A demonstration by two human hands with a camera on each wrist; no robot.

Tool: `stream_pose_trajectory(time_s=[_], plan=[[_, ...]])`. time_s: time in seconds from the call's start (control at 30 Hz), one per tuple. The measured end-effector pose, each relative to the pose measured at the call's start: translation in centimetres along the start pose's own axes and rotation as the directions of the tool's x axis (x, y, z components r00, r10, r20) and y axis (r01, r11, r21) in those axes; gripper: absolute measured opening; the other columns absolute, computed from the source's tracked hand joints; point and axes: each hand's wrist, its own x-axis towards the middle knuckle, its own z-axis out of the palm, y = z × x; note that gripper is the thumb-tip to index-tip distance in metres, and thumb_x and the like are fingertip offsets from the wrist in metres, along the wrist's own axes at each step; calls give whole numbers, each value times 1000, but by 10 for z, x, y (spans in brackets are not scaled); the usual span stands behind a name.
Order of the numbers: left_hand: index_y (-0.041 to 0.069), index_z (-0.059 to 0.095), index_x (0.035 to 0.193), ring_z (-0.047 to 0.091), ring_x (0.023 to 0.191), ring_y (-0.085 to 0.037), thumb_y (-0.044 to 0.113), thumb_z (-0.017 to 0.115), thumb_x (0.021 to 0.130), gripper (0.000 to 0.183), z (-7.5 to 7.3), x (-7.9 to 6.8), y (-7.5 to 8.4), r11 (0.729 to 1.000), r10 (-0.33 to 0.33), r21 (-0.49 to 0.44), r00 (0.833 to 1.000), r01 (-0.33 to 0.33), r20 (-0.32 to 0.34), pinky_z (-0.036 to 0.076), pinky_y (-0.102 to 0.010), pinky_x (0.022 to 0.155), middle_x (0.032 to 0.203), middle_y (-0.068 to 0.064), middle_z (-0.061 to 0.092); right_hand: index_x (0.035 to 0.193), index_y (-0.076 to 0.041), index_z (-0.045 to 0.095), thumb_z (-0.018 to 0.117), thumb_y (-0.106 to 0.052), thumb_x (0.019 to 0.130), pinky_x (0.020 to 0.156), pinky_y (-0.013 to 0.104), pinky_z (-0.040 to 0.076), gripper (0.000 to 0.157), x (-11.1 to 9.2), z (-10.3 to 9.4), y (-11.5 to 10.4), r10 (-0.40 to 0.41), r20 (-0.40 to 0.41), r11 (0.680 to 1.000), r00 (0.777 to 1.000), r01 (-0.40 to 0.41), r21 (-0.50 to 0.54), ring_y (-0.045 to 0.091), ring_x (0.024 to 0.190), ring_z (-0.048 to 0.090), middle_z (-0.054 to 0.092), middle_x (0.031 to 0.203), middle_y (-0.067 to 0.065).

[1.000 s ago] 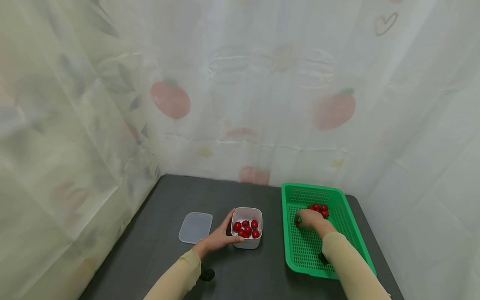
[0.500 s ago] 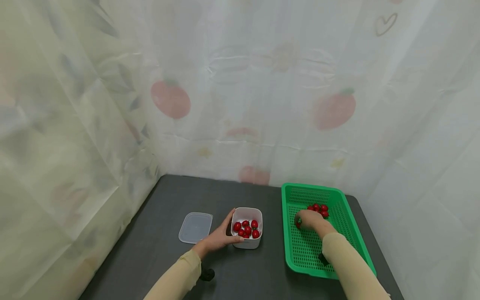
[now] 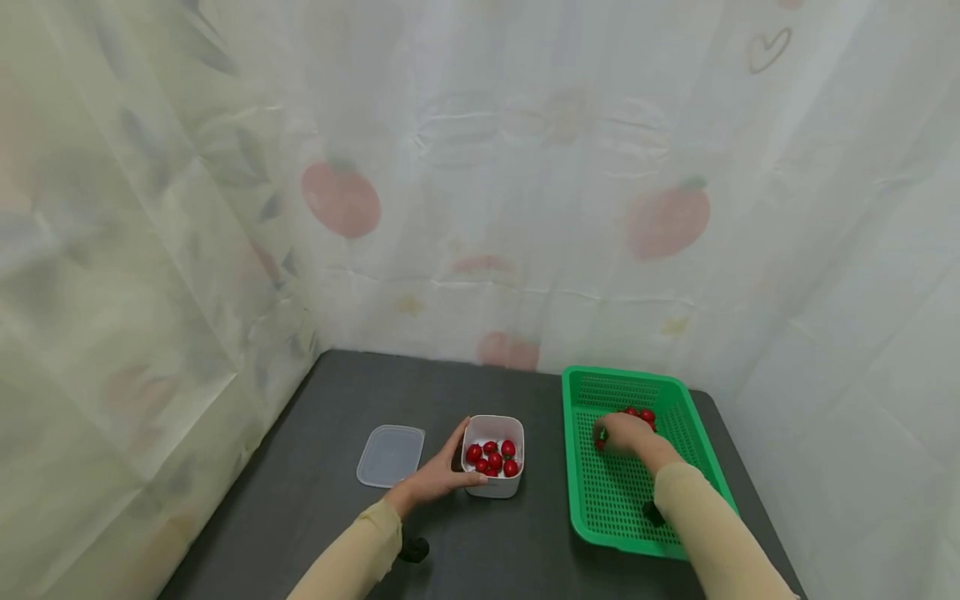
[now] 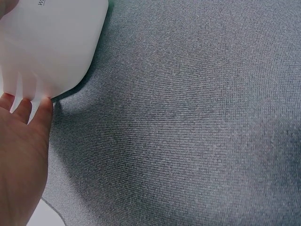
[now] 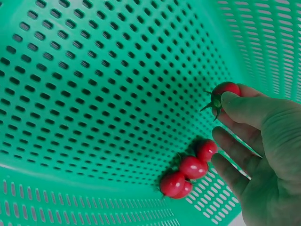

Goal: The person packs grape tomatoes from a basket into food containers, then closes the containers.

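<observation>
My left hand (image 3: 435,479) grips a white, square plastic food box (image 3: 491,490), the thumb along its near side and the fingers at its left. Several cherry tomatoes (image 3: 495,461) lie inside the box. In the left wrist view, fingertips (image 4: 44,106) press against the box's pale wall. On the right, my right hand (image 3: 628,435) is down inside a green plastic basket (image 3: 574,492). Its thumb and forefinger pinch one cherry tomato (image 5: 228,88) with a green stem, seen in the right wrist view. Below that hand, several more tomatoes (image 5: 193,167) lie together at the basket's end.
A translucent square lid (image 3: 392,455) lies flat to the left of the box. The dark grey table (image 3: 352,383) stands against patterned curtains (image 3: 480,208) at the back and sides. The wrist camera (image 3: 413,549) under the left forearm shows as a black shape.
My right hand has shifted slightly to the right within the basket, covering some of the loose tomatoes. The left hand and the box have stayed put.
</observation>
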Motion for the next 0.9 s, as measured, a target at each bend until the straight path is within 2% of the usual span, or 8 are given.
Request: stream_pose_trajectory(time_s=[0.17, 0.37, 0.57, 0.77, 0.9], plan=[[24, -2, 165, 27, 147, -39, 27, 79, 92, 110, 0, 0, -1, 1000, -6, 10, 1000, 6, -6, 32, -56, 114, 167, -18, 11, 110, -11, 74, 66, -1, 97, 80, 47, 54, 18, -3, -12, 2, -34, -46, 999, 998, 35, 19, 29, 99, 65, 70, 110, 7], [20, -2, 166, 26, 147, -39, 28, 79, 91, 111, 0, -1, -1, 1000, -6, 27, 1000, 6, -11, 32, -57, 114, 167, -18, 13, 111, -13, 72, 63, 1, 97, 79, 47, 53, 22, -10, -33, -3, -66, -90, 996, 994, 71, 57, 26, 95, 65, 69, 105, 6], [20, -2, 166, 26, 147, -39, 29, 80, 90, 112, 0, 0, -1, 999, -12, 39, 1000, 12, -17, 33, -56, 114, 167, -17, 14, 116, -13, 72, 64, -3, 100, 84, 49, 53, 21, -12, -52, -9, -105, -131, 991, 986, 115, 68, 30, 105, 64, 69, 111, 8], [17, -5, 165, 27, 147, -38, 27, 79, 92, 112, 0, 0, -2, 1000, 2, 30, 1000, -2, -8, 34, -54, 113, 166, -18, 15, 122, -17, 71, 64, -8, 101, 87, 50, 52, 23, -10, -63, -18, -120, -162, 988, 979, 133, 75, 29, 111, 63, 69, 116, 4], [17, -5, 165, 27, 147, -38, 27, 79, 92, 112, 0, 0, -2, 999, 6, 31, 1000, -6, -5, 34, -55, 113, 167, -18, 15, 122, -14, 72, 65, -9, 101, 89, 51, 52, 23, -9, -66, -29, -166, -176, 980, 970, 182, 83, 29, 111, 64, 70, 115, 3]])
